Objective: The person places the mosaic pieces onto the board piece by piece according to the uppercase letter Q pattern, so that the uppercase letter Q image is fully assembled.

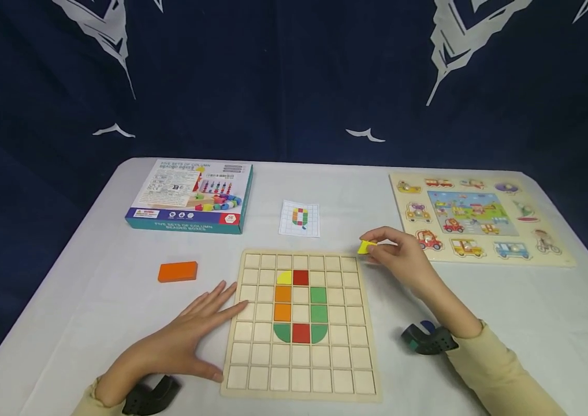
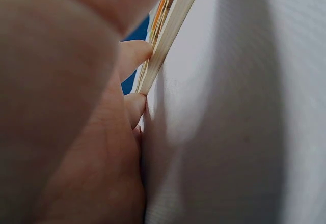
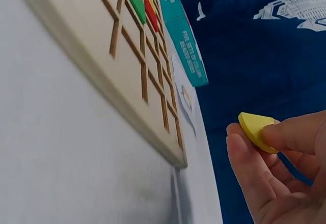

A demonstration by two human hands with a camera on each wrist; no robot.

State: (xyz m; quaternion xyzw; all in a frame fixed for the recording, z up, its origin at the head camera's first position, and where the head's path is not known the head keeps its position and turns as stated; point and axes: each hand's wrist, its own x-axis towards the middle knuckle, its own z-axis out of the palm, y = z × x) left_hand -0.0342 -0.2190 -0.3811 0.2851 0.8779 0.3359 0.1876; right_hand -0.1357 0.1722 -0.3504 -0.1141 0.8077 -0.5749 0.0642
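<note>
My right hand (image 1: 403,257) pinches a yellow quarter-round block (image 3: 256,131) between thumb and fingers, just past the far right corner of the wooden grid board (image 1: 343,370). My left hand (image 1: 185,335) lies spread along the board's left side, with fingertips touching its edge; the left wrist view shows two fingers against the board's side (image 2: 170,33). Set in the grid are a yellow quarter-round piece (image 1: 284,278), red squares (image 1: 301,278), orange squares (image 1: 282,303), green squares (image 1: 318,305) and two green quarter-round pieces (image 1: 282,332) at the lower corners of the ring.
A pattern card (image 1: 300,219) lies beyond the board. An orange block (image 1: 177,271) rests to the left, with a bead-set box (image 1: 190,196) behind it. At the back right lies a vehicle puzzle board (image 1: 481,219). A dark blue piece (image 1: 427,326) is partly hidden by the right wrist device.
</note>
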